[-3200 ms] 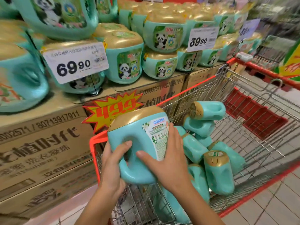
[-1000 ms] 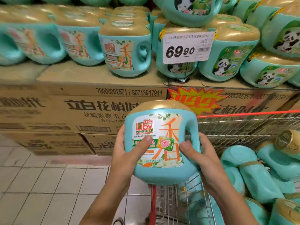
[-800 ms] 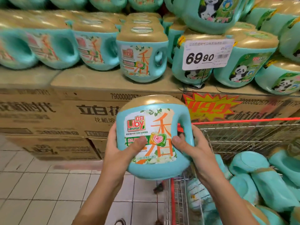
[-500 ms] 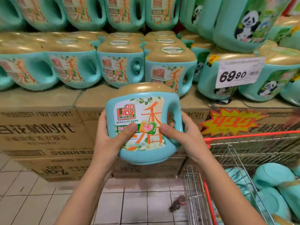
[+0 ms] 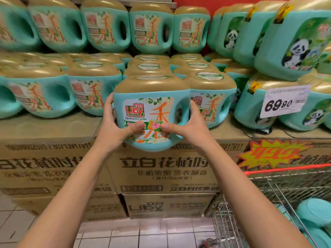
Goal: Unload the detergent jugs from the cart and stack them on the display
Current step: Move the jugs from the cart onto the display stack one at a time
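Around jug (image 5: 152, 97), left hand (image 5: 116, 127), right hand (image 5: 188, 126).

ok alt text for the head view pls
The left hand and right hand hold an upright teal detergent jug in front of a cardboard-box display stacked with matching jugs; a wire cart sits lower right.

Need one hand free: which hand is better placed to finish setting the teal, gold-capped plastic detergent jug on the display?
Right, probably: the right hand grips the teal jug on its handle side, beside the loop; the left hand holds the plain side.
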Demonstrator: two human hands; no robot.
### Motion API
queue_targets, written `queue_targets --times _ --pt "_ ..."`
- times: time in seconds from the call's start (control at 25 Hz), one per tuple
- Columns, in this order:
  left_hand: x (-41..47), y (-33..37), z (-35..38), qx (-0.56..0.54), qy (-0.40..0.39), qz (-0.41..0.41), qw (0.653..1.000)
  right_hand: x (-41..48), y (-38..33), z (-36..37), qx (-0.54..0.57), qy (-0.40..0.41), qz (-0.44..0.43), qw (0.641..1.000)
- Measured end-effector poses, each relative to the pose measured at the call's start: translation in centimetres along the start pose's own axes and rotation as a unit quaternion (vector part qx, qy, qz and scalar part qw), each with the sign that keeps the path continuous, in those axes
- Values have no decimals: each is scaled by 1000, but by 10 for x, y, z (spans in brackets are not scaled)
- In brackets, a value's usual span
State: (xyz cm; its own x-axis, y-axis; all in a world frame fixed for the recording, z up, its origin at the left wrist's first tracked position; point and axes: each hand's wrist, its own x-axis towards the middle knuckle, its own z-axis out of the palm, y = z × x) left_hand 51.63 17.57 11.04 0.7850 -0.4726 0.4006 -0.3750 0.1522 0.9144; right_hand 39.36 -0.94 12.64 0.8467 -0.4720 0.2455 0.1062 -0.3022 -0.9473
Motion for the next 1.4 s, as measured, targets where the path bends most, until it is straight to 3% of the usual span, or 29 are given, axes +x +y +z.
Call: queue_targets --times 0.28,0.6,0.76,1.12,1.4 --pt "9 -30 -4 -3 -27 4 1000 10 33 12 -2 21 -38 999" --pt "24 -49 -3 19 -40 11 999 19 42 13 -53 46 -19 997" --pt "31 -53 -4 44 -2 8 999 22 44 25 -107 90 11 990" --pt "36 -66 2 22 88 -8 996 29 43 49 -140 187 -9 972" --pt "27 -65 17 29 132 -8 991 26 39 50 -226 187 12 956"
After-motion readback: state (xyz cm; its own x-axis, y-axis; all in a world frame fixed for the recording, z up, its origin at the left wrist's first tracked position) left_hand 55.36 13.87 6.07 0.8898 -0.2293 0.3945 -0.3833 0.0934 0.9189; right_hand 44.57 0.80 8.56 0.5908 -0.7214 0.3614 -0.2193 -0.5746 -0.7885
